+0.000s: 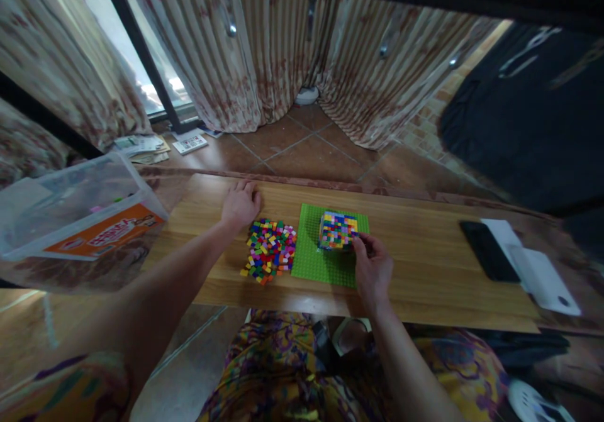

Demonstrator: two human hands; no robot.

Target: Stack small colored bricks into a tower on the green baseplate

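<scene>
A block of small multicoloured toy bricks [338, 229] stands on a green studded baseplate [311, 261]. My right hand [372, 265] is at the block's near right corner, thumb and fingertips closed together there. Whether a single brick is between them is too small to tell. To the left of the baseplate lies a loose heap of small coloured bricks [271, 249]. Just beyond that heap, my left hand [241, 205] rests flat on the wooden table near its far edge, with nothing in it.
A clear plastic box [136, 189] with an orange label stands left of the table. At the right end lie a black phone-like slab [489, 251] and a white flat case [547, 277]. Papers [141, 147] lie on the floor by the striped curtains [278, 51].
</scene>
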